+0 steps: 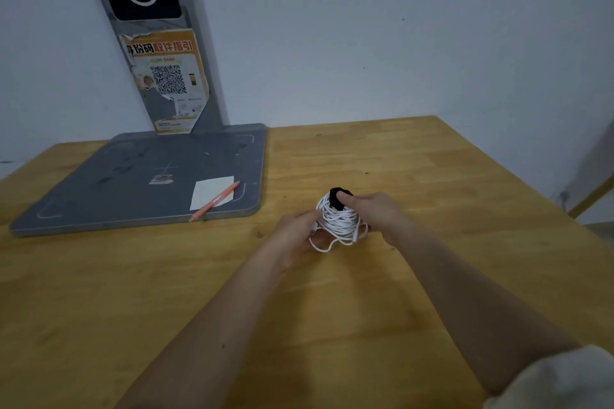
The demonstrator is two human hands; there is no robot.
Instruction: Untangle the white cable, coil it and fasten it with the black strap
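A bundle of white cable [339, 221] is held just above the wooden table [432, 176], between both of my hands. My left hand [295, 236] grips the bundle from the left, fingers curled round its loops. My right hand [375, 209] holds it from the right, thumb pressing on the black strap [335, 197] at the top of the bundle. One loose loop of cable [320, 247] hangs out toward me. How far the strap goes round the cable is hidden.
A grey metal stand base [139, 183] lies at the left, its post rising against the wall with a torn QR poster [166, 76]. On the base lie a white paper note [211, 192] and an orange pen [216, 201].
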